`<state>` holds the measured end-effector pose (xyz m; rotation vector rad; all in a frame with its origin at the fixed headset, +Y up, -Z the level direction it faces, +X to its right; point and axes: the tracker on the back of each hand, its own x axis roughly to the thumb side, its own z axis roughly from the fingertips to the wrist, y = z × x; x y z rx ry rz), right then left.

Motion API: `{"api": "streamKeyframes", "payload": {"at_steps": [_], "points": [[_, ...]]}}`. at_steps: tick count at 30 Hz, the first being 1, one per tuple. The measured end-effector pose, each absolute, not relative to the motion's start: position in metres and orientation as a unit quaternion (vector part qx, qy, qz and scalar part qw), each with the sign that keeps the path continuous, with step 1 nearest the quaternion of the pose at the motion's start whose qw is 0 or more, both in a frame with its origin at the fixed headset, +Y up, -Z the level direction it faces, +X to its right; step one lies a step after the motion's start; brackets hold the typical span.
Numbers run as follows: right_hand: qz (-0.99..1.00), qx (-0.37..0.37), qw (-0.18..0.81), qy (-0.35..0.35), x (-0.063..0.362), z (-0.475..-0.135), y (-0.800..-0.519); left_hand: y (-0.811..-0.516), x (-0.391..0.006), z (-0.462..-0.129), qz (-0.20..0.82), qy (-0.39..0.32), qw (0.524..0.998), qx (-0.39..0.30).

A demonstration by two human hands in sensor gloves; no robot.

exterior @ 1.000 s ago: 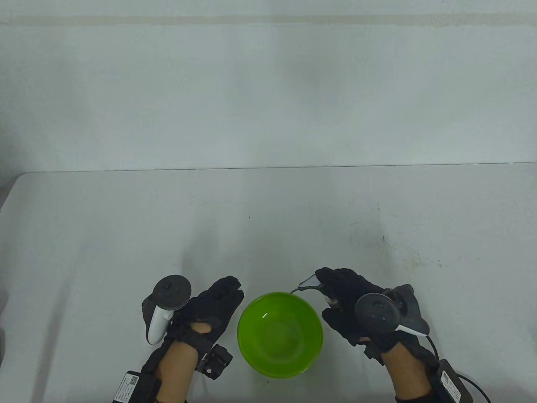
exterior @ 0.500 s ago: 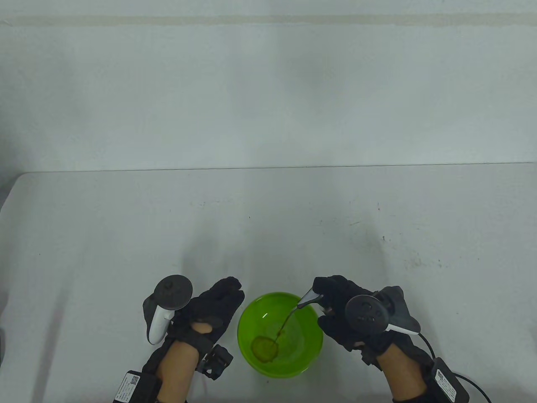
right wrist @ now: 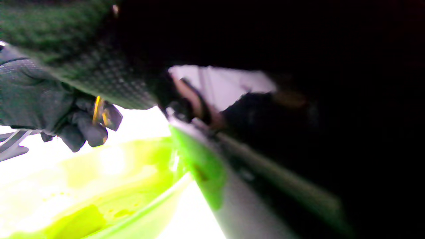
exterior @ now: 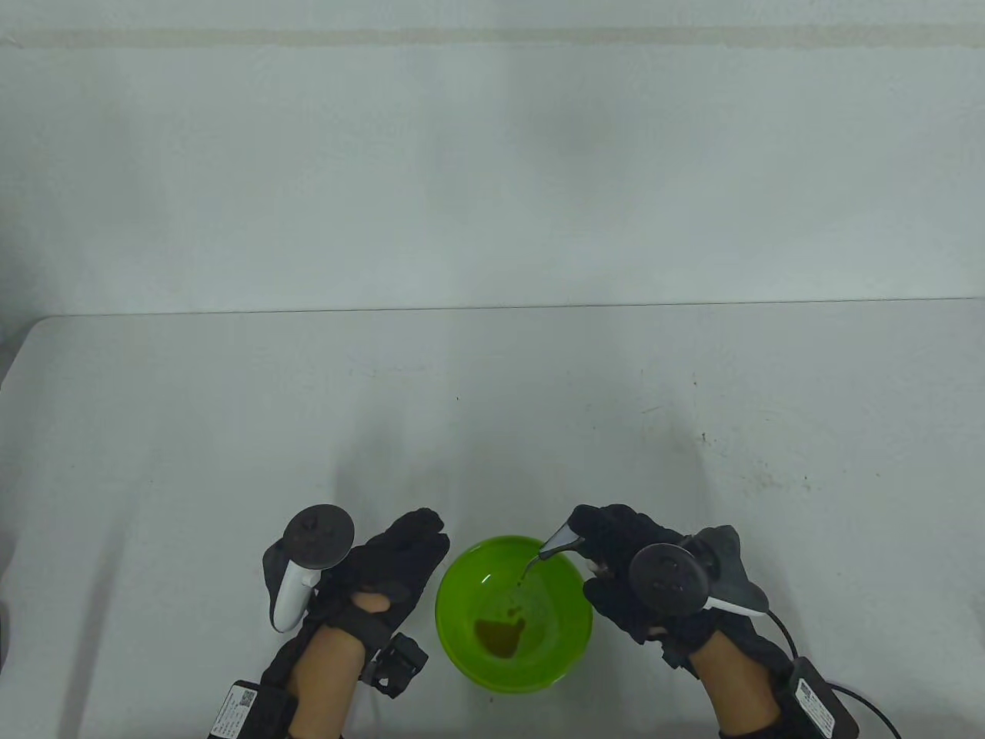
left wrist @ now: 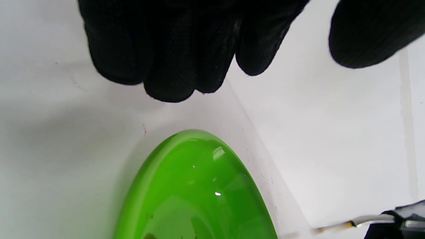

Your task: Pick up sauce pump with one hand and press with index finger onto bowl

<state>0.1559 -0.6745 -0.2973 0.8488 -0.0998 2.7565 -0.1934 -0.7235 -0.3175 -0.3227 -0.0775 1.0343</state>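
A green bowl (exterior: 462, 573) sits at the table's front centre with a brown puddle of sauce (exterior: 502, 633) in it. My right hand (exterior: 631, 570) grips the sauce pump; only its silver nozzle (exterior: 555, 541) shows, reaching over the bowl's right rim. A thin drip of sauce hangs from the spout. My index finger lies on top of the pump head. My left hand (exterior: 392, 562) rests on the table left of the bowl, holding nothing. In the left wrist view the bowl's rim (left wrist: 156, 156) lies below my fingers (left wrist: 172, 53), and the spout (left wrist: 365, 220) shows at the lower right. The right wrist view is dark and blurred.
The white table (exterior: 492, 400) stretches back to a white wall. Small dark marks (exterior: 704, 439) dot the table's right side. Cables and sensor boxes sit at both wrists by the front edge.
My right hand moved the pump left over the bowl and sauce streamed out. The stream has thinned to a drip and a puddle now lies in the bowl. The left hand has not moved.
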Motion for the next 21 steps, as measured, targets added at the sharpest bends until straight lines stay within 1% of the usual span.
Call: {"api": "streamKeyframes", "payload": {"at_steps": [7, 9, 10, 12, 14, 16, 19, 21], "points": [[0.945, 0.292, 0.14, -0.044, 0.16, -0.299, -0.674, -0.724, -0.193, -0.318, 0.492, -0.036, 0.856, -0.154], [0.947, 0.287, 0.141, -0.035, 0.161, -0.299, -0.673, -0.723, -0.193, -0.318, 0.492, -0.036, 0.856, -0.154], [0.945, 0.291, 0.143, -0.05, 0.162, -0.299, -0.673, -0.723, -0.193, -0.318, 0.491, -0.037, 0.857, -0.155], [0.942, 0.291, 0.157, -0.05, 0.163, -0.3, -0.671, -0.724, -0.192, -0.318, 0.489, -0.037, 0.857, -0.156], [0.937, 0.296, 0.172, -0.069, 0.165, -0.3, -0.671, -0.724, -0.192, -0.318, 0.489, -0.037, 0.857, -0.158], [0.937, 0.292, 0.181, -0.063, 0.166, -0.3, -0.67, -0.724, -0.191, -0.318, 0.49, -0.036, 0.857, -0.158], [0.93, 0.291, 0.207, -0.08, 0.17, -0.302, -0.669, -0.723, -0.193, -0.318, 0.492, -0.037, 0.856, -0.153], [0.923, 0.278, 0.241, -0.113, 0.177, -0.305, -0.668, -0.722, -0.193, -0.317, 0.494, -0.036, 0.855, -0.151]]}}
